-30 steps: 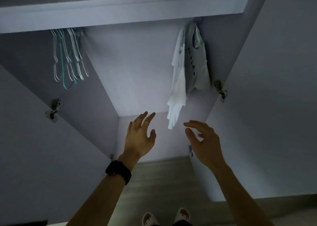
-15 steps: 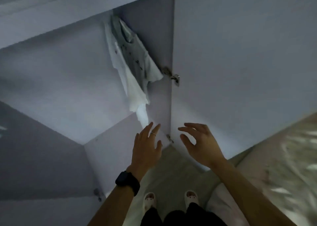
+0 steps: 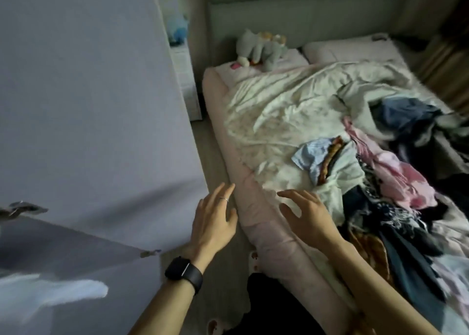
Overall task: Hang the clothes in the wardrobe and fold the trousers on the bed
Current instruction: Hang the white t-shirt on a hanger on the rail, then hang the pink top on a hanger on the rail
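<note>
Left grip [image 3: 213, 223] and right grip [image 3: 308, 216] hover spread and empty by the bed's [image 3: 266, 235] near edge, just short of the clothes heap [image 3: 385, 197], which looks soft, light and floppy, likely best taken by collar or waistband.

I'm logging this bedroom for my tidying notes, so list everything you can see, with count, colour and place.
Door: one, lilac, left.
Bed: one, pink edge, centre.
Duvet: one, white, rumpled on bed.
Clothes: one pile, mixed colours, bed's right side.
Pillows: two, pink, bed's far end.
Plush toys: count unclear, mostly grey, on left pillow.
Nightstand: one, white, between door and bed.
Blue toy: one, on nightstand.
Watch: one, black, left wrist.
Left hand: open, empty, beside bed.
Right hand: open, empty, over bed edge.
</note>
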A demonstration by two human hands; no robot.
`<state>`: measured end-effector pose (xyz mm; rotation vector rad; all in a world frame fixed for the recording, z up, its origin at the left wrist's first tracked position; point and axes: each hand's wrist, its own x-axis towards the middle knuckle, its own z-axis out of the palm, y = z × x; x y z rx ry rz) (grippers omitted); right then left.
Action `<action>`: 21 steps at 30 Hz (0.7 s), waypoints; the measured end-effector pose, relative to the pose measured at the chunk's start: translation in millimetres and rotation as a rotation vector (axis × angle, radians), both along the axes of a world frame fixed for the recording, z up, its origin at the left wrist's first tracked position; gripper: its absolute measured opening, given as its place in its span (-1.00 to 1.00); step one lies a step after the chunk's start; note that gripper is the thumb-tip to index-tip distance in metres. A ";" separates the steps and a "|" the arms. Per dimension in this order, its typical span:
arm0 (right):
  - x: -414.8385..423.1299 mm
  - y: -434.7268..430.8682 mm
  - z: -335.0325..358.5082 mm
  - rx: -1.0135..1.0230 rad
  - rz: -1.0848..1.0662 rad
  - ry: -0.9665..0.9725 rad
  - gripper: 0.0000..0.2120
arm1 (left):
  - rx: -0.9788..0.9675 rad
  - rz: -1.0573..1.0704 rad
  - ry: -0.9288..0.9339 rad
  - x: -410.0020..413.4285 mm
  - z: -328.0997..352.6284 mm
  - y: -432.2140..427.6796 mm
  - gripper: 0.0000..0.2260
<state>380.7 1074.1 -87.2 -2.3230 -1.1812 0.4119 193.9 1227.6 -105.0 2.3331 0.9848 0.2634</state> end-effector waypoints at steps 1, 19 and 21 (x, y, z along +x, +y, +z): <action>10.7 -14.1 -0.8 0.000 -0.063 0.011 -0.72 | -0.004 -0.051 -0.006 18.6 -0.5 -2.0 -0.48; 223.6 -137.4 -43.1 -0.061 -0.680 0.173 -0.63 | -0.028 -0.546 0.183 333.9 -42.4 -25.2 -0.48; 249.7 -139.4 -45.8 -0.074 -0.689 0.163 -0.61 | -0.027 -0.564 0.186 363.3 -42.6 -23.2 -0.48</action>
